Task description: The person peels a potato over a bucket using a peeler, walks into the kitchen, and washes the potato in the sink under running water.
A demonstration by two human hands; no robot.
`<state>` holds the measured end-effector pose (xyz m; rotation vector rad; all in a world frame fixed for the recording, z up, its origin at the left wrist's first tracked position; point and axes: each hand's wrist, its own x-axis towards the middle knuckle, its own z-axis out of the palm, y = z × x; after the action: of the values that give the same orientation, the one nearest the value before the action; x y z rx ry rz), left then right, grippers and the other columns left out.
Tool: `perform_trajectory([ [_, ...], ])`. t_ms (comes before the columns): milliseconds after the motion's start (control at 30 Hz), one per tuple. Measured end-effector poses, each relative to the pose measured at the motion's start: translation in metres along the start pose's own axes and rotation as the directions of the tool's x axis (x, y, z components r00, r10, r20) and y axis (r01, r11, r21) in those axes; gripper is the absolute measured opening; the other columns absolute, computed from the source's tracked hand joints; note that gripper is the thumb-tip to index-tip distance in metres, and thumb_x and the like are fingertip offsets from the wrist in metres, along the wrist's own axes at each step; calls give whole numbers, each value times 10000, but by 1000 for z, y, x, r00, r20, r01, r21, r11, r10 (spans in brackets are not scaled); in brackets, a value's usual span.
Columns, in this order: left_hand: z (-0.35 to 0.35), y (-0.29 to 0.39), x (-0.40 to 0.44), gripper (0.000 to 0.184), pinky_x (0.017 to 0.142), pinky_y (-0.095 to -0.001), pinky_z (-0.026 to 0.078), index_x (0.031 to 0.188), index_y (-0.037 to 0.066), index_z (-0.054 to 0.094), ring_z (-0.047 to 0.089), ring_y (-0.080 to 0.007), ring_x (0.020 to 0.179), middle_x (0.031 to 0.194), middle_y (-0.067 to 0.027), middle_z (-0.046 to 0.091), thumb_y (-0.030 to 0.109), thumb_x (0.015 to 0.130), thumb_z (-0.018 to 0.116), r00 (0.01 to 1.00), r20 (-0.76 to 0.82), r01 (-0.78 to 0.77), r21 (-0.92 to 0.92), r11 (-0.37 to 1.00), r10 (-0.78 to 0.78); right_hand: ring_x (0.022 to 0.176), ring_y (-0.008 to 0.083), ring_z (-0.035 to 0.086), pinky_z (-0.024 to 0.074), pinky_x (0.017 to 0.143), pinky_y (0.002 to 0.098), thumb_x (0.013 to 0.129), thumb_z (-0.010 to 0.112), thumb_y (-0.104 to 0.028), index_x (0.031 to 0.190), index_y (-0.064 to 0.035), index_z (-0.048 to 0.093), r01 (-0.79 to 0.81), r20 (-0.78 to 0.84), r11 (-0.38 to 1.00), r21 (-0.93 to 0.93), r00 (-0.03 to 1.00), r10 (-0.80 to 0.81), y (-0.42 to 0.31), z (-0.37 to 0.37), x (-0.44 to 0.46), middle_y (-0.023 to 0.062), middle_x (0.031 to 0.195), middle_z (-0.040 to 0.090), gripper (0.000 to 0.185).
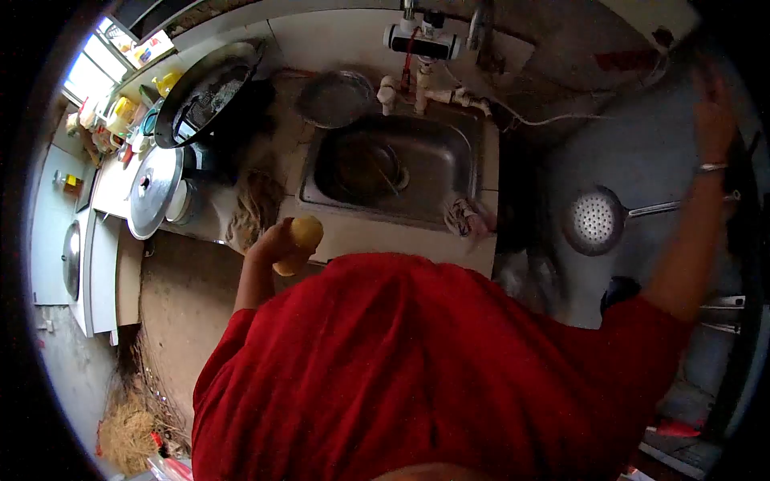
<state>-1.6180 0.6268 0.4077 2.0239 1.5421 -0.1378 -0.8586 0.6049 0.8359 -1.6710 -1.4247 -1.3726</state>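
Note:
My left hand (277, 243) is closed around a yellowish roundish object (306, 232), held in front of the counter edge near a brown cloth (255, 208). Part of a similar pale yellow shape (287, 268) shows below the fingers. At the far upper right, my right hand (711, 108) is raised, dim and blurred, with its arm stretched past the handle of a perforated skimmer (595, 220). The skimmer hangs or rests against the grey surface; which one, I cannot tell.
A metal sink (437, 212) sits in the counter below a white tap heater (421, 42). Left of it are a round pan (335, 99), a large black wok (164, 120) and a metal lid (156, 188). A crumpled cloth (468, 218) lies at the sink's right corner.

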Motion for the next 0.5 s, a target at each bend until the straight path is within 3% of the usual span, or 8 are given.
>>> perform_trajectory([
  [100, -34, 42, 12, 942, 934, -408, 492, 1339, 38, 468, 588, -316, 1155, 1229, -166, 623, 464, 603, 870, 998, -41, 48, -18, 999, -49, 1013, 192, 658, 505, 858, 302, 953, 586, -249, 1279, -111, 586, -2, 242, 906, 424, 964, -111, -103, 12, -35, 79, 1175, 670, 354],
  [167, -29, 20, 50, 940, 927, -409, 494, 1333, 40, 475, 596, -317, 1140, 1218, -165, 628, 474, 599, 870, 995, -100, 5, -11, 1000, -6, 1018, 152, 633, 493, 869, 299, 952, 597, -227, 1294, -94, 562, -202, 526, 732, 650, 815, -243, -196, -6, -48, 42, 1173, 661, 369],
  [200, -2, -20, 96, 927, 919, -414, 497, 1318, 36, 484, 604, -325, 1123, 1200, -177, 632, 487, 602, 862, 968, -126, -205, 107, 973, 218, 1024, 144, 618, 487, 874, 295, 951, 599, -220, 1298, -86, 554, -287, 599, 675, 680, 748, -285, -233, -12, -54, 40, 1182, 652, 374],
  [267, -10, -22, 118, 914, 911, -418, 501, 1304, 32, 494, 612, -332, 1105, 1181, -188, 637, 500, 605, 853, 891, -132, -399, 225, 889, 434, 1031, 204, 627, 497, 884, 349, 940, 605, -277, 1297, -103, 550, -416, 668, 559, 717, 638, -383, -274, 18, -77, 80, 1190, 649, 401],
  [333, -72, 61, 80, 883, 901, -422, 504, 1279, 28, 505, 622, -349, 1078, 1147, -199, 646, 485, 605, 848, 951, -225, -209, 28, 977, 210, 1032, 272, 651, 513, 890, 408, 930, 609, -340, 1293, -127, 553, -454, 669, 501, 737, 600, -439, -307, 58, -105, 121, 1189, 656, 424],
  [400, -96, 91, 81, 875, 898, -421, 505, 1279, 26, 505, 621, -356, 1076, 1143, -202, 647, 462, 603, 849, 956, -229, -199, -39, 979, 185, 877, 161, 636, 500, 833, 305, 959, 576, -263, 1341, -56, 488, -451, 688, 581, 678, 668, -284, -348, 72, -116, 89, 1168, 647, 443],
  [433, -106, 98, 82, 868, 895, -419, 506, 1279, 24, 504, 621, -364, 1074, 1140, -205, 648, 438, 600, 851, 961, -227, -187, -98, 977, 161, 877, 161, 636, 500, 833, 305, 959, 576, -263, 1341, -56, 488, -444, 680, 571, 691, 667, -305, -362, 81, -115, 89, 1168, 647, 443],
  [500, -125, 114, 83, 872, 894, -420, 507, 1294, 33, 496, 621, -365, 1072, 1140, -204, 649, 421, 597, 850, 963, -230, -164, -97, 982, 138, 785, 205, 658, 515, 751, 322, 954, 556, -373, 1363, -37, 455, -464, 787, 772, 436, 612, -77, -389, 102, -109, 72, 1048, 674, 538],
])
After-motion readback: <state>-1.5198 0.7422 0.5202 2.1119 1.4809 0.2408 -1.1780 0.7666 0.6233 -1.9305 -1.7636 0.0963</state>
